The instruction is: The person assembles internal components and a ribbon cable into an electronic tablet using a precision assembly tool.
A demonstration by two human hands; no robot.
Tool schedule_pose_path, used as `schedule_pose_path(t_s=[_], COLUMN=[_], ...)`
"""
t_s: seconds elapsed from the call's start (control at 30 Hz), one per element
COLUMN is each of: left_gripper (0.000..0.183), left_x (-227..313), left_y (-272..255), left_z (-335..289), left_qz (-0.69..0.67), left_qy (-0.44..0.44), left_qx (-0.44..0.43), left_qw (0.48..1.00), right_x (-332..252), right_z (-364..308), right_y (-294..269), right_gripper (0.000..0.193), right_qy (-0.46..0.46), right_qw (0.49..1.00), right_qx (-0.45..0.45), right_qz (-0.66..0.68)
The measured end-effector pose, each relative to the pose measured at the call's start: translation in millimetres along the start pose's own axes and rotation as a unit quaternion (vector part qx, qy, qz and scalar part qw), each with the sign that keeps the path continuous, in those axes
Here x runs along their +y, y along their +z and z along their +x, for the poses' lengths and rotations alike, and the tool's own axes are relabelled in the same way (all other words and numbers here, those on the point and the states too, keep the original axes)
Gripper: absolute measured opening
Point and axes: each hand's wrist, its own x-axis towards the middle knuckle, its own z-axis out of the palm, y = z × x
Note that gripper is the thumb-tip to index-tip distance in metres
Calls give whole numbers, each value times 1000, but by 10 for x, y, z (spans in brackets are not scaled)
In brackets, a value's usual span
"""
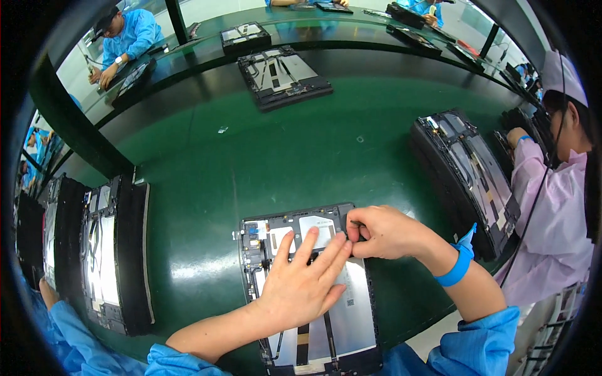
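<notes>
Flat black-and-silver rectangular device [351,313] at front centre of glossy green worktop [200,163]; left hand [304,276] on top, right hand [379,232] at its far right edge. Tall black-and-silver device stack [103,250] left, thick black-and-silver device stack [470,178] right, low black-and-silver rectangular pile [301,67] behind, near centre. Pink-clad co-worker [545,207] beyond right stack.

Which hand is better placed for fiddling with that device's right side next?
Probably the right hand: it's curled at that side of the device, while the left hand is spread across it.
</notes>
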Motion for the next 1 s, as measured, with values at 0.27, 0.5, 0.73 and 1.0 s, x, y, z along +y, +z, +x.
schedule_pose_path(t_s=[0.27,0.5,0.73,1.0], left_gripper=[49,48,48,43], left_x=[56,92,85,95], left_y=[25,5,7,2], left_z=[54,82,80,76], left_qz=[14,10,19,-2], left_qy=[-1,-15,-4,0], left_qx=[-18,-44,-54,-47], left_qw=[1000,999,998,999], right_x=[120,346,332,333], right_z=[-128,-323,-349,-320], right_y=[-12,66,115,144], right_gripper=[19,24,17,16], right_qy=[-22,18,5,9], right_qw=[999,976,970,965], right_qx=[37,41,125,190], right_qz=[1,213,207,183])
